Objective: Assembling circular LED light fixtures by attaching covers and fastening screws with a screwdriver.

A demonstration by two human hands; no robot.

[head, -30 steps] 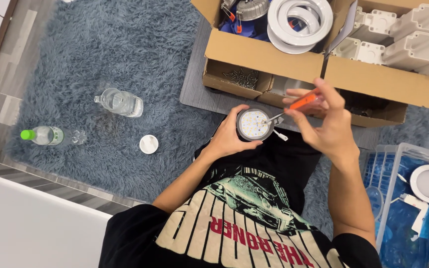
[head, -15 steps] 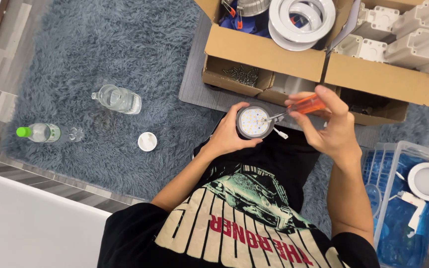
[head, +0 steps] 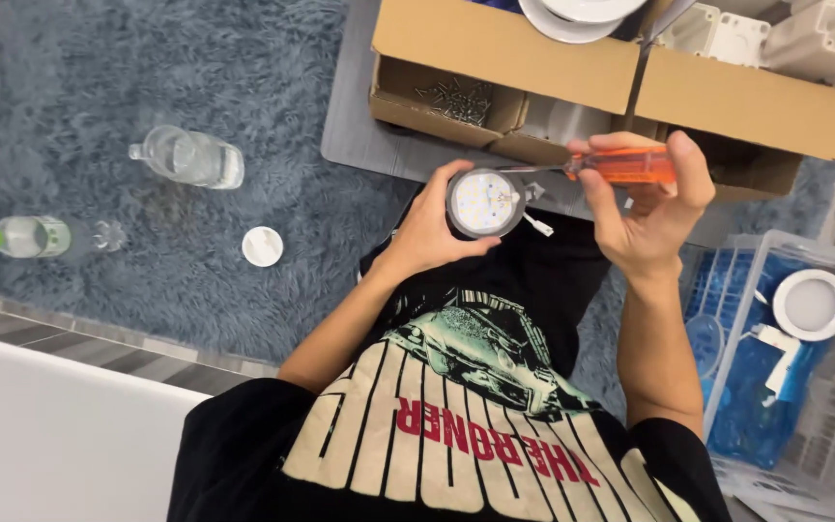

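Observation:
My left hand (head: 432, 227) cups a small round lamp unit (head: 484, 202) with a white disc of tiny light dots in a grey rim and a short white wire at its right. My right hand (head: 651, 208) grips a screwdriver with an orange handle (head: 630, 166). Its thin metal shaft points left, and the tip rests at the upper right edge of the lamp. Both hands are above my lap, over a black printed shirt.
Open cardboard boxes (head: 504, 48) with screws and white plastic parts stand ahead. On the grey shaggy rug lie a clear jar (head: 188, 158), a green-capped bottle (head: 16, 236) and a white lid (head: 263, 246). A clear bin (head: 828, 425) at right holds a round white lamp (head: 812, 304).
The screwdriver has swung from slanted to nearly level, and its tip stays on the lamp. The view has shifted downward slightly.

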